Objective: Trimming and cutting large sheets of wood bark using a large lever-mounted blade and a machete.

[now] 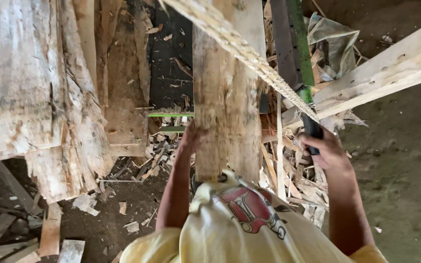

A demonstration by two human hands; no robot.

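**Plank, blade and rope over a scrap-strewn floor**

Item 1: plank (226, 97). Rough, pale, upright in the middle of the view, its lower end just above the person's yellow shirt (249, 229). The left hand (187, 141) sits at its left edge; most of the hand is hidden behind the wood, so how the fingers lie cannot be told.

Item 2: blade (291, 44). Long, dark with a green edge, black handle. The right hand (325, 148) holds the handle, fingers wrapped tight. It stands just right of the plank.

Item 3: rope (249, 56). Thick, twisted, slanting across the plank's front, from top centre down to the right.

Item 4: beam (381, 73). Pale, slanting at right.

Item 5: slabs (30, 83). Weathered, stacked at left.

Item 6: floor (395, 165). Dirt, littered with wood chips and offcuts.
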